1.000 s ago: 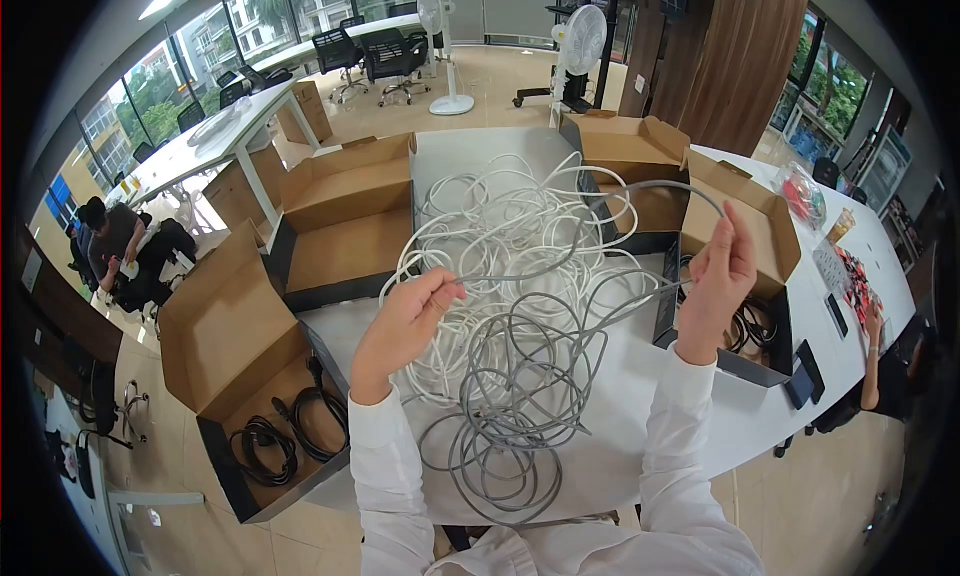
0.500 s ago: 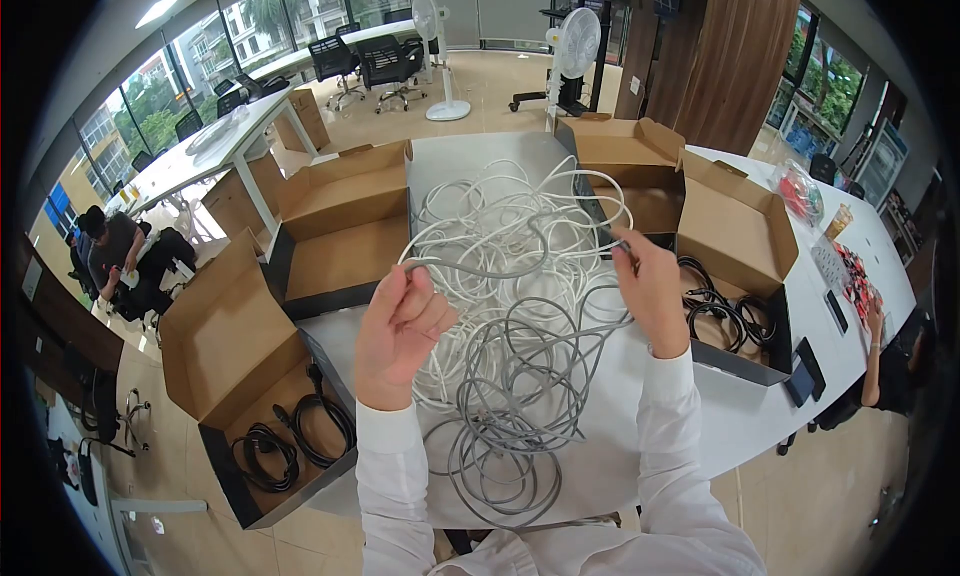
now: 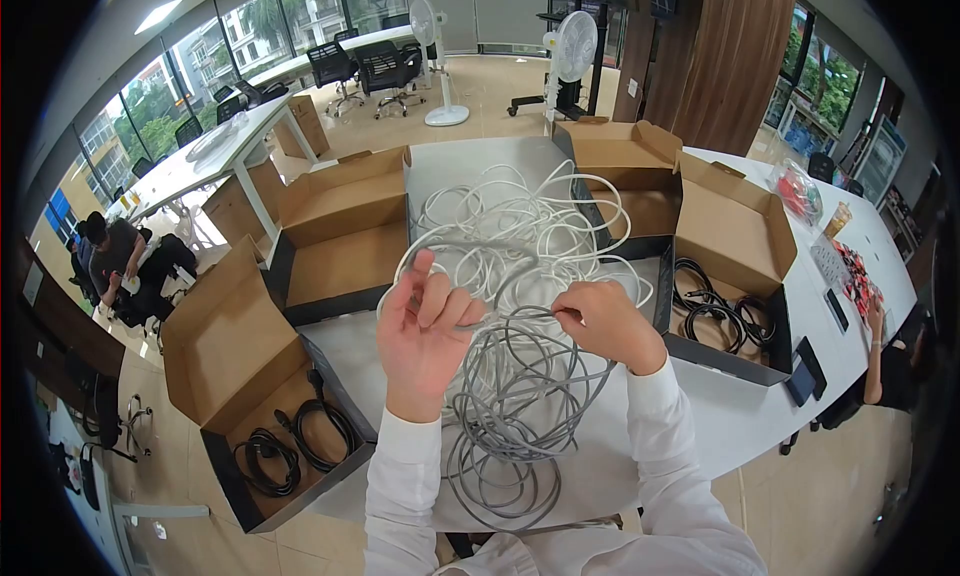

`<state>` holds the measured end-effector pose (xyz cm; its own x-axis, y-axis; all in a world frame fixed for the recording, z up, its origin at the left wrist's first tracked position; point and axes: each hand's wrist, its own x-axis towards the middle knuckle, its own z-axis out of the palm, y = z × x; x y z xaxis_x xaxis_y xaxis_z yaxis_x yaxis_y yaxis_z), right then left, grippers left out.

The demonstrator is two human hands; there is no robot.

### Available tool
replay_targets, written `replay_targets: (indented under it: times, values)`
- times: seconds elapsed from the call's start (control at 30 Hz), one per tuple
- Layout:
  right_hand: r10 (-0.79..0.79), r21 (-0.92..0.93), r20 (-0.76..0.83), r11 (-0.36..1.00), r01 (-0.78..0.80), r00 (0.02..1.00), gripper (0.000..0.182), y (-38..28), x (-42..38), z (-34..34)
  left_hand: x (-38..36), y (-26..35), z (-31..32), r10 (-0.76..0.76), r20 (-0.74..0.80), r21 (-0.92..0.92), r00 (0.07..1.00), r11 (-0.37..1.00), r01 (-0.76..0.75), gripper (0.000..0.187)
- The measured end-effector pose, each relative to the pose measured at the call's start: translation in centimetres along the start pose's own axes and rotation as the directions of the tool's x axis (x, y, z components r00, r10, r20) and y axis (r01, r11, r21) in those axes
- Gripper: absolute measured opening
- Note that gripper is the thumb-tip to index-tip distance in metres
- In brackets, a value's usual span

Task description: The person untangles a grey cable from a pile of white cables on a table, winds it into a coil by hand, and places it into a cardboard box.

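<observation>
A grey cable [image 3: 515, 376] lies in loose loops at the near middle of the table, overlapping a tangle of white cable [image 3: 590, 216] behind it. My left hand [image 3: 428, 326] is beside the loops, palm up, with the index finger raised and the other fingers curled around a length of the grey cable. Part of that length is hidden behind the fingers. Over the top of the coil, my right hand [image 3: 610, 324] points inward and pinches the grey cable between thumb and fingers. Between the hands a grey strand arcs upward above the white tangle.
Open cardboard boxes flank the cables. The near left box [image 3: 335, 461] and the right box [image 3: 735, 351] hold black cables; the far left box [image 3: 345, 261] shows bare cardboard inside. Phones [image 3: 803, 374], a plastic bag [image 3: 797, 194] and another person's hand [image 3: 876, 314] are at the right.
My right hand has moved left and down, from the right of the tangle to above the grey coil. My left hand has shifted slightly right, its index finger now raised. The hands are closer together.
</observation>
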<state>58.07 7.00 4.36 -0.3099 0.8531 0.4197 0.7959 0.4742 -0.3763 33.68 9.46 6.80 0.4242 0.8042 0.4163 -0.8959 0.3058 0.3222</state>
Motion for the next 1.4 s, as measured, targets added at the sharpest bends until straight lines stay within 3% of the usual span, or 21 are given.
replay_targets:
  times: [0.03,0.13,0.3,0.4,0.53,0.6,0.7,0.8,0.9,1.0,1.13,1.2,1.23,1.27,1.33,1.4]
  values:
    - [-0.006,-0.002,0.027,1.0,0.006,1.0,0.013,-0.1,-0.1,0.0,0.0,-0.1,0.5,0.033,-0.049,0.018,0.998,0.999,-0.032,0.034]
    - [-0.04,-0.025,0.097,0.999,0.042,0.994,0.017,-0.6,-0.4,0.0,0.1,0.0,0.2,0.033,0.035,0.09,0.999,0.995,-0.036,0.033]
    - [-0.097,-0.095,0.194,0.989,0.117,0.976,0.022,-1.5,-0.3,1.0,-0.1,-1.0,0.3,0.018,0.089,0.029,0.996,0.999,-0.021,0.027]
    - [-0.02,-0.105,0.344,0.993,0.059,0.939,0.027,-2.9,0.1,0.8,-0.4,-1.2,0.7,0.006,0.132,0.073,0.991,0.997,-0.016,0.035]
    - [-0.212,-0.065,0.194,0.971,0.228,0.958,0.036,-3.5,-0.3,1.8,-0.6,-1.2,0.8,0.044,0.174,0.176,0.984,0.982,-0.075,0.04]
    - [-0.328,-0.053,0.13,0.94,0.337,0.936,0.04,-4.1,-0.2,1.7,-0.6,-1.0,0.7,0.046,0.186,0.139,0.981,0.988,-0.072,0.043]
    - [-0.322,0.086,0.045,0.944,0.317,0.946,0.043,-5.6,0.1,1.4,-0.6,-0.7,0.1,0.043,0.174,0.027,0.984,0.998,-0.049,0.044]
    - [-0.002,0.373,0.14,0.926,-0.051,0.99,0.054,-5.7,1.0,1.0,-0.7,-0.2,0.0,0.017,0.101,-0.124,0.995,0.992,-0.004,0.042]
    - [0.131,0.278,-0.051,0.954,-0.112,0.99,0.065,-5.8,0.9,1.1,-0.6,0.2,0.0,-0.015,0.092,-0.324,0.996,0.945,0.044,0.038]
    - [-0.015,0.215,-0.233,0.974,0.066,0.972,0.07,-4.8,0.8,2.6,-0.6,0.2,0.3,-0.048,0.126,-0.478,0.991,0.872,0.103,0.037]
    - [-0.084,0.062,-0.128,0.994,0.093,0.988,0.074,-4.0,1.0,3.6,-1.4,-0.1,1.7,-0.125,0.224,-0.516,0.967,0.826,0.226,0.035]
    - [-0.111,0.023,-0.068,0.993,0.113,0.991,0.074,-4.4,1.0,3.5,-1.9,-0.2,1.8,-0.204,0.247,-0.353,0.947,0.891,0.284,0.037]
    - [-0.135,0.15,-0.039,0.979,0.14,0.99,0.069,-4.6,1.1,3.2,-2.2,-0.2,1.8,-0.243,0.253,-0.267,0.936,0.913,0.309,0.038]
    - [-0.163,0.276,-0.012,0.948,0.16,0.987,0.065,-4.7,1.2,2.8,-2.4,-0.1,1.7,-0.321,0.208,-0.013,0.924,0.944,0.33,0.038]
    - [-0.247,0.451,-0.011,0.864,0.225,0.969,0.059,-4.5,1.3,2.7,-2.7,0.4,1.7,-0.426,0.067,0.477,0.902,0.808,0.346,0.037]
    - [-0.346,0.549,-0.066,0.771,0.324,0.936,0.056,-3.8,1.3,3.0,-2.2,0.7,2.9,-0.47,-0.053,0.689,0.881,0.622,0.373,0.034]
